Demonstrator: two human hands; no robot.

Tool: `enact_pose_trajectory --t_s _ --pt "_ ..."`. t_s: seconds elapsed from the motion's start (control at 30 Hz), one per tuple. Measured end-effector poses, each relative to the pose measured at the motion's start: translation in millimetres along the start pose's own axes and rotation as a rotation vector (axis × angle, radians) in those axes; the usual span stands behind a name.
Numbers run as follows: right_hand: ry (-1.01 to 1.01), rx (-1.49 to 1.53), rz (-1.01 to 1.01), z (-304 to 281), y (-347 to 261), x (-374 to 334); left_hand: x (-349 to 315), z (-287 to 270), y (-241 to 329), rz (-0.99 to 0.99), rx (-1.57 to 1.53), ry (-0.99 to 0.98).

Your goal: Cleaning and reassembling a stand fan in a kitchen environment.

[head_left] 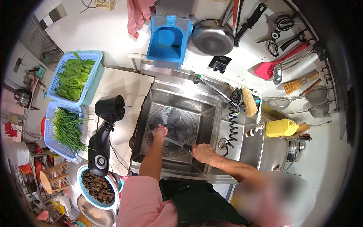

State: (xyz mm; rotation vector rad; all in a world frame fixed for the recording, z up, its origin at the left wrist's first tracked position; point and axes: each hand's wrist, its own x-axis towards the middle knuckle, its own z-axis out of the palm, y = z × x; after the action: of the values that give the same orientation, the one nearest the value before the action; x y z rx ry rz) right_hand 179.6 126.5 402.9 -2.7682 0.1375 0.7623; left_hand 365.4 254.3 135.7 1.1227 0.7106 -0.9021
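A round wire fan grille [194,130] lies in the steel sink [206,113], with greyish fan blades [182,116] showing in its circle; which lies on top I cannot tell. My left hand [160,131] is closed over the left part of these fan pieces, its fingers partly hiding what they grip. From the right, my right hand [204,153] is wrapped round a black spray nozzle [187,147], and a pale streak of water runs from it towards my left hand. Behind that hand hangs the coiled black hose [232,126]. The bare fan motor and stand [101,145] lie on the board left of the sink.
Baskets of leafy greens [77,77] and green onions [68,128] stand at the left, above a bowl of dark soaked food [97,187]. A yellow jug [281,128] sits to the right. Pan [213,38] and utensils hang on the wall.
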Motion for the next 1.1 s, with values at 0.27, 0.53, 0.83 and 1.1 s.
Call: enact_pose_trajectory --t_s 0.27,0.53,0.83,1.1 --pt "0.063 0.035 0.097 -1 16 -1 -10 6 6 -0.039 -0.153 -0.133" --pt "0.030 0.019 -0.064 -33 -18 -10 0 -17 6 -0.077 -0.198 -0.127" --pt "-0.016 -0.285 0.325 -24 70 5 15 6 -44 0.029 0.170 0.099" --pt "-0.561 -0.228 0.233 -9 91 -2 -4 -31 -27 -0.060 0.515 0.319"
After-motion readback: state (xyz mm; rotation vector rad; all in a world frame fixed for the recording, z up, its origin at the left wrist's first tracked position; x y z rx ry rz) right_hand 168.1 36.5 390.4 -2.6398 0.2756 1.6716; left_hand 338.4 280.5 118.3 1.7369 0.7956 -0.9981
